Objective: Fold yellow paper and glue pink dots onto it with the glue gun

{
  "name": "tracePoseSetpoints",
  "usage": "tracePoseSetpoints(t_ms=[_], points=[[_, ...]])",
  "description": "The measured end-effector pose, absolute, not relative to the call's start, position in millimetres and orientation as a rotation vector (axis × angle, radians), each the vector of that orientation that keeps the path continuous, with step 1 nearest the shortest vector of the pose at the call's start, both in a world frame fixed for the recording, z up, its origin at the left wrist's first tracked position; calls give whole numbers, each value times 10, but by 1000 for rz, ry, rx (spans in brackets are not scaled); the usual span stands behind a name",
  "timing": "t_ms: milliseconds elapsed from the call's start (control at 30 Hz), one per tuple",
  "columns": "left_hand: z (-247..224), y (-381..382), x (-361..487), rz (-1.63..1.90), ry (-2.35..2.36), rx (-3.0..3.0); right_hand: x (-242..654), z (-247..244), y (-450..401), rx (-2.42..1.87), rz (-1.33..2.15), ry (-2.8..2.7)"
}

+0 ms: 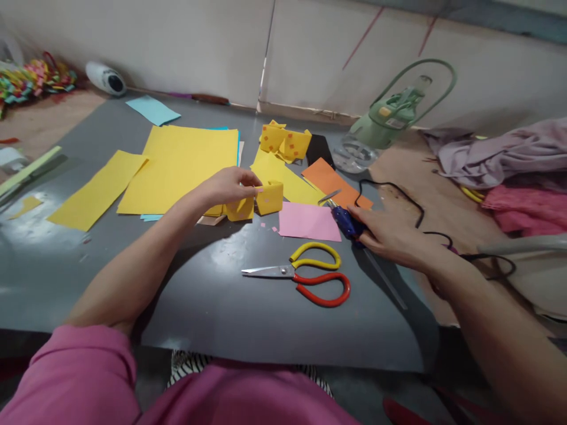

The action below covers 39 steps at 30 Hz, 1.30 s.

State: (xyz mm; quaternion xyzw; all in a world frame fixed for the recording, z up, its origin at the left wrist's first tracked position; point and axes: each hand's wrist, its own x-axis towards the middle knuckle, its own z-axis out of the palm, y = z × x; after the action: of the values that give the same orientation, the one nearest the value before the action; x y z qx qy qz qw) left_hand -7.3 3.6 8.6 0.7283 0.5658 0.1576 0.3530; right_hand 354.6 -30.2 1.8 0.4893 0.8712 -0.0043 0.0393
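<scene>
My left hand (233, 184) pinches a small folded yellow paper piece (271, 200) just above the table. My right hand (385, 230) is wrapped round a blue glue gun (344, 221). Its metal front end points toward the yellow piece, and a clear glue stick (385, 277) juts out behind. Between the hands lies a pink paper rectangle (310, 222), with tiny pink scraps beside it. Nearer to me rest scissors (283, 271) with one yellow and one red handle, blades pointing left. Beyond my left hand stands a yellow paper shape with orange spots (286, 141).
Yellow sheets (190, 159) lie stacked left of centre on the grey table (199, 313), beside a yellow strip (95, 192). Orange paper (334, 180), a dark phone-like slab (319, 150) and a green-topped bottle (376, 127) are at the back right. A black cord (398, 189) curls near my right hand.
</scene>
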Motion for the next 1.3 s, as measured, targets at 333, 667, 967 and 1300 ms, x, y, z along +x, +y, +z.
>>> tracePoseSetpoints(t_ms=[333, 667, 967, 1300], points=[[12, 54, -98, 414, 1492, 1942, 3701, 145, -284, 1483, -287, 2586], [66, 52, -74, 385, 1462, 1975, 3430, 156, -469, 2113, -701, 2908], [71, 42, -73, 422, 1442, 1987, 2778, -33, -427, 1597, -594, 2907], [-13, 105, -70, 439, 1455, 2067, 2789, -275, -336, 1594, -241, 2849]])
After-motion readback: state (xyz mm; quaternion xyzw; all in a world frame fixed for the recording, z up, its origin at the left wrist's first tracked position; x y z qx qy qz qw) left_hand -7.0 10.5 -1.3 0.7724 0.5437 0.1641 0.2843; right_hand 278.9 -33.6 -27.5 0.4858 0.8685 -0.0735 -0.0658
